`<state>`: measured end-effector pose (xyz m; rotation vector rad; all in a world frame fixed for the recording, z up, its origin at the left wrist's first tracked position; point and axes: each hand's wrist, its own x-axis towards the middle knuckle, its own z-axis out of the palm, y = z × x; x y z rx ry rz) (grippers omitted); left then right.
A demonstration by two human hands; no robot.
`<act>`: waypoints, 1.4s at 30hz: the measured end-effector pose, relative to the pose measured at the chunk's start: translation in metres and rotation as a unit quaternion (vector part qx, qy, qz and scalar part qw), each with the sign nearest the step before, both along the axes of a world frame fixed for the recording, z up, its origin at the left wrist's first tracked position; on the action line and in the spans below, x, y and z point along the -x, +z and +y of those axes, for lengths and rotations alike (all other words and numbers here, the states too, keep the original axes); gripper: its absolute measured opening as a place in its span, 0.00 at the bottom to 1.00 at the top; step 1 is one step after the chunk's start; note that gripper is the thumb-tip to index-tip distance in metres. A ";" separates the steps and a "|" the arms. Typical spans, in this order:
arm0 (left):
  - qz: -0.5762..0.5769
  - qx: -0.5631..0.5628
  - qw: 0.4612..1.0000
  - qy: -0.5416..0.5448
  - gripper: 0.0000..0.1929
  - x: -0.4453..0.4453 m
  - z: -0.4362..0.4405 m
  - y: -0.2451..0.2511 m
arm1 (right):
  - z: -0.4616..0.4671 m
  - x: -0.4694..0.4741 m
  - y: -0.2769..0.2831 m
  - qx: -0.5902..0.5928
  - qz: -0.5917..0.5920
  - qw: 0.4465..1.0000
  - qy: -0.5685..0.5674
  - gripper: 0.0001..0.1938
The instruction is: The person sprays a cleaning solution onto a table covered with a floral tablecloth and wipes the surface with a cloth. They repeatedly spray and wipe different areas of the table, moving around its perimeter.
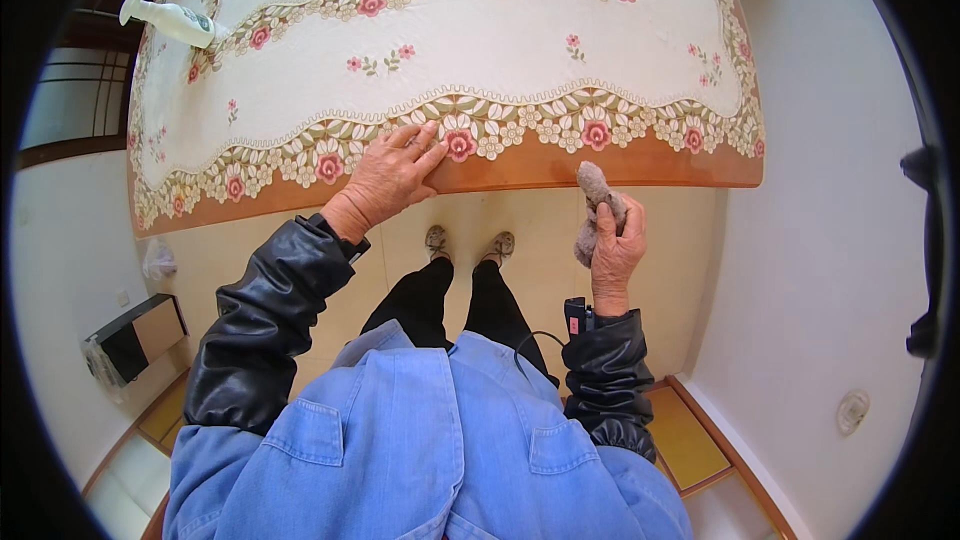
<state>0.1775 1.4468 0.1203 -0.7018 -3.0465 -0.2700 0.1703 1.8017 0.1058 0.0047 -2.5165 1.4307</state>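
Note:
My right hand grips a crumpled grey-brown cloth, held just off the front edge of the wooden table. Part of the cloth is hidden behind my fingers. My left hand rests on the lace border near that same edge, fingers spread and holding nothing. Beneath it lies a white tablecloth with pink flowers, green leaves and a scalloped cutwork border. A strip of bare brown wood shows along the front of the table.
At the table's far left is a white spray bottle. White walls rise on both sides. A black and beige box is low at the left, with a plastic bag above it. My shoes stand on pale floor tiles.

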 end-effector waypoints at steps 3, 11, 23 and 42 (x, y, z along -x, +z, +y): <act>0.021 0.042 0.999 -0.002 0.43 -0.007 0.007 0.002 | -0.001 -0.004 -0.001 0.026 -0.023 0.999 -0.006 0.10; 0.114 0.063 0.991 0.005 0.28 -0.020 0.017 -0.011 | -0.006 -0.010 0.000 0.047 -0.035 0.998 0.006 0.11; 0.154 0.055 0.986 -0.016 0.24 -0.018 0.012 -0.021 | -0.014 0.005 -0.001 0.047 -0.046 0.998 0.024 0.11; -0.406 -0.350 0.816 0.215 0.06 0.079 -0.030 0.024 | -0.062 0.022 0.042 0.011 0.093 0.993 0.065 0.12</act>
